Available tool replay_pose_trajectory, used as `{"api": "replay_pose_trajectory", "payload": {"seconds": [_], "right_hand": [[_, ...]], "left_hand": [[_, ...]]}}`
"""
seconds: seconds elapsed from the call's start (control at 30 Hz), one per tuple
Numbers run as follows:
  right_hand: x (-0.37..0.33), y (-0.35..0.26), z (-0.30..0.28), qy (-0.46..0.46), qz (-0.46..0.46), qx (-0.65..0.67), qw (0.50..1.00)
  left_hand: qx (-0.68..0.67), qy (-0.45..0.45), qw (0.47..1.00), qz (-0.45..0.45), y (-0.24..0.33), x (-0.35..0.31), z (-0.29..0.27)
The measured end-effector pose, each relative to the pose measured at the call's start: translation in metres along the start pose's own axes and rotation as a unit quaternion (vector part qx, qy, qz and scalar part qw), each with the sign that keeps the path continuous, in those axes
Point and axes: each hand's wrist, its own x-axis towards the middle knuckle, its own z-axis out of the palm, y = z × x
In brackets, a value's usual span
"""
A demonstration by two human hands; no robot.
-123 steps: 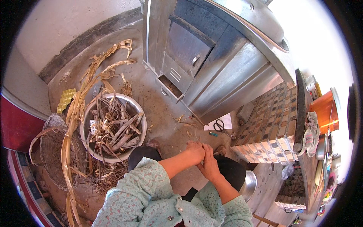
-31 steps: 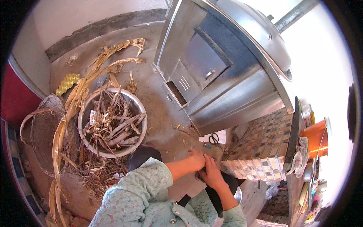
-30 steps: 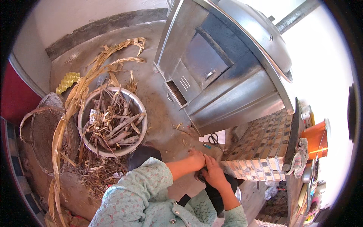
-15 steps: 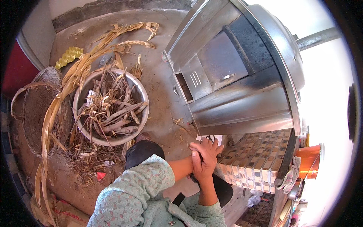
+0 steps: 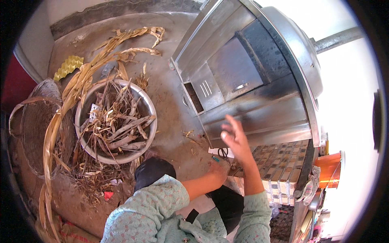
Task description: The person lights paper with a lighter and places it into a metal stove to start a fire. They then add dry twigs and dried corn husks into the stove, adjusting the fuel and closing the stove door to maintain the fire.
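Observation:
My left hand (image 5: 217, 173) is low in front of me, its fingers curled and partly hidden. A small teal stick-like thing (image 5: 215, 158) shows at its fingertips, seemingly gripped there; it is too small to name surely. Just beyond lie black-handled scissors (image 5: 223, 152) on a white sheet (image 5: 213, 150). My right hand (image 5: 237, 141) is raised and slightly blurred, index finger stretched out and thumb apart, holding nothing. Behind it stands the metal stove (image 5: 259, 117), with a closed door (image 5: 235, 67) and a dark open slot (image 5: 193, 97) lower down.
Left of my knee, a metal basin (image 5: 153, 133) holds broken sticks. Long dry corn stalks (image 5: 54, 125) lie beside it, by a wicker basket (image 5: 40, 133). At right are a tiled ledge (image 5: 279, 162) and an orange bucket (image 5: 329, 170). Twigs litter the floor.
My hands, overlapped before, have come apart. The right one has risen toward the stove; the left has drawn back slightly, and the teal thing and scissors now show.

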Motion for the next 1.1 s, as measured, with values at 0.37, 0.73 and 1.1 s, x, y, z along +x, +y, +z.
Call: {"api": "replay_pose_trajectory", "payload": {"seconds": [0.37,0.73,1.1], "right_hand": [[0.112,0.015,0.016,0.249,-0.006,0.026,0.968],[0.127,0.006,0.074,0.285,-0.109,0.115,0.945],[0.131,-0.008,0.096,0.245,-0.126,0.054,0.960]], "left_hand": [[-0.011,-0.024,1.000,0.005,-0.008,-0.014,-0.017],[-0.016,-0.012,0.999,-0.048,0.010,0.027,0.040],[0.050,0.060,0.993,-0.087,0.014,-0.020,-0.003]]}}
